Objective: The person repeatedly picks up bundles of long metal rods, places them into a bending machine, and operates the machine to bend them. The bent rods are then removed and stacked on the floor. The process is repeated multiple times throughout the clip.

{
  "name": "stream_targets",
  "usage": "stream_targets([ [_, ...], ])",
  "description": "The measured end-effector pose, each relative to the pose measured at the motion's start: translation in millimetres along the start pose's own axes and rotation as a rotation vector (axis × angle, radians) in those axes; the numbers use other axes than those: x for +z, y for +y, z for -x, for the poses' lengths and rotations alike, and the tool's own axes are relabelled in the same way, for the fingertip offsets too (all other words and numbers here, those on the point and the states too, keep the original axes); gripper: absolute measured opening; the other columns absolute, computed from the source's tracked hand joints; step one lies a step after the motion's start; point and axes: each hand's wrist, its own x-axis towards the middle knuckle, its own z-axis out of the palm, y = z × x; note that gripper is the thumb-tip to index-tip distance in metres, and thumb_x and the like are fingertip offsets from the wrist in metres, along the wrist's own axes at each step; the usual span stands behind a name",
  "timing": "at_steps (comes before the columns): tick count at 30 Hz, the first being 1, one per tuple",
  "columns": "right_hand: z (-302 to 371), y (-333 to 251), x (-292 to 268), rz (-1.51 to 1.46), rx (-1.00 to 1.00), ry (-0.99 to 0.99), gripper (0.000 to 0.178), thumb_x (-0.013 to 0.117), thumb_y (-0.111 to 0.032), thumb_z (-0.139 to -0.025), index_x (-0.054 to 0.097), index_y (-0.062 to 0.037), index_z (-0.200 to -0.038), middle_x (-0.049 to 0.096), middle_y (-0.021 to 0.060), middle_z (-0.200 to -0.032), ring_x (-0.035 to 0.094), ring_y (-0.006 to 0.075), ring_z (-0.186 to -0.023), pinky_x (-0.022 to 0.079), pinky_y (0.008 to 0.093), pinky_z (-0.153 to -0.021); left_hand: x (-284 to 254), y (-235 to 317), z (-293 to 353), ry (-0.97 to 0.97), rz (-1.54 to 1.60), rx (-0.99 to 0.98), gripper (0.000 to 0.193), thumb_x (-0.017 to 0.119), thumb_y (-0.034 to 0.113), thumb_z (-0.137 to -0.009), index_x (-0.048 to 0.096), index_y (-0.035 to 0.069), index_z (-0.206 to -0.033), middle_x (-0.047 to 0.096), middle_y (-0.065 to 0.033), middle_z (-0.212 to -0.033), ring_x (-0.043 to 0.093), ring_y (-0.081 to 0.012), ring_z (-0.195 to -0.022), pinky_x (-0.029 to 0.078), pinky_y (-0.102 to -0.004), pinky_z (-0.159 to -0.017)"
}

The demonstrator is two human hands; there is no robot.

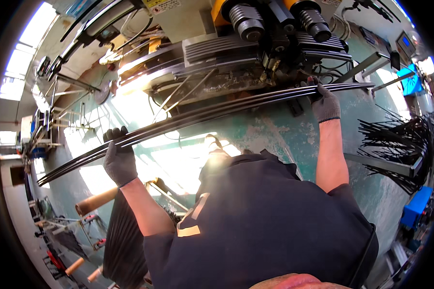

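A bundle of long, thin dark metal rods or tubes (217,110) stretches across in front of me, its left end lower and nearer than its right. My left hand (120,161), in a grey glove with dark fingers, is closed around the bundle toward its left end. Farther right, my right hand (326,102), gloved alike, grips the same bundle not far from its right end. Both arms are held out wide. The rods lie in the air between me and a machine, above the floor. Some fingertips are hidden behind the rods.
A large machine (217,48) with dark cylindrical parts stands ahead. At right, many black rods (393,144) rest on a metal stand (378,164). More dark rods (125,236) lie at lower left beside a brown roller (96,201). Sunlight streaks the green floor (270,132).
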Motion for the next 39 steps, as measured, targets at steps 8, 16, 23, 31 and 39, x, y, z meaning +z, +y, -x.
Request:
stream_targets([
  [8, -54, 37, 31, 0.149, -0.232, 0.217, 0.031, 0.074, -0.011, -0.095, 0.065, 0.0017, -0.122, 0.07, 0.0144, -0.117, 0.068, 0.0307, -0.105, 0.059, 0.0436, -0.09, -37, -25, -97, 0.074, -0.103, -0.067, 0.027, 0.056, 0.018, -0.106, 0.059, -0.001, -0.126, 0.069, -0.0132, -0.118, 0.066, -0.0283, -0.113, 0.05, -0.0499, -0.111],
  [16, -92, 70, 99, 0.329, -0.432, 0.371, 0.04, 0.074, -0.027, -0.097, 0.064, -0.0067, -0.13, 0.069, 0.0086, -0.12, 0.065, 0.0247, -0.108, 0.056, 0.041, -0.089, -54, -44, -196, 0.238, 0.002, -0.209, 0.031, 0.056, 0.024, -0.108, 0.062, -0.005, -0.118, 0.068, -0.0165, -0.112, 0.066, -0.0283, -0.107, 0.055, -0.0424, -0.102],
  [23, -111, 90, 145, 0.05, -0.381, 0.203, 0.034, 0.065, -0.031, -0.102, 0.066, -0.0093, -0.127, 0.07, 0.0061, -0.113, 0.067, 0.0229, -0.102, 0.056, 0.0406, -0.085, -20, -107, -220, 0.202, 0.042, -0.361, 0.031, 0.057, 0.024, -0.107, 0.063, -0.005, -0.113, 0.07, -0.0178, -0.111, 0.067, -0.0325, -0.107, 0.055, -0.045, -0.105],
  [31, -152, 93, 132, 0.312, -0.413, 0.367, 0.039, 0.067, -0.038, -0.101, 0.065, -0.0072, -0.124, 0.071, 0.0048, -0.103, 0.068, 0.0193, -0.085, 0.056, 0.0353, -0.071, 30, -189, -224, 0.222, 0.145, -0.529, 0.031, 0.054, 0.022, -0.107, 0.062, -0.003, -0.124, 0.067, -0.0198, -0.126, 0.061, -0.0371, -0.123, 0.047, -0.0531, -0.113],
  [39, -148, 87, 152, 0.256, -0.375, 0.425, 0.031, 0.064, -0.031, -0.102, 0.068, -0.0037, -0.116, 0.067, 0.0069, -0.096, 0.067, 0.0179, -0.081, 0.055, 0.0348, -0.071, 0, -100, -255, 0.412, 0.218, -0.341, 0.037, 0.054, 0.027, -0.106, 0.066, -0.003, -0.124, 0.07, -0.0172, -0.124, 0.066, -0.0321, -0.117, 0.052, -0.0494, -0.108],
])
